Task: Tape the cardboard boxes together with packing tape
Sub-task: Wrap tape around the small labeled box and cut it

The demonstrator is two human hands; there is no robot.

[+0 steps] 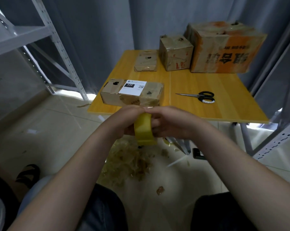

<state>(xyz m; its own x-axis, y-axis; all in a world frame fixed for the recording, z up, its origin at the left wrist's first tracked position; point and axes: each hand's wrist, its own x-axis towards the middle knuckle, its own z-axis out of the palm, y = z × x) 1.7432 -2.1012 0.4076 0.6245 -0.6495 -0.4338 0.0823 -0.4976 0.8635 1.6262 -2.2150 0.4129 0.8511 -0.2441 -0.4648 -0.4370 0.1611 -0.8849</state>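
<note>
As the left hand [126, 120] and right hand [171, 123] grip the tape roll [143, 130], the labelled box [132, 94] lies straight ahead, crosswise.

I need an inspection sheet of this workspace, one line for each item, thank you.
Surface: yellow table, scissors lie on its right part.
Job's things: labelled box at near edge; small box, medium box, large box in back row; yellow tape roll held before the table.
Clutter: tape scraps on the floor.
Hands: left hand and right hand both grip the tape roll.
Cables: nothing seen.
Surroundings: metal shelving, grey curtain.
</note>
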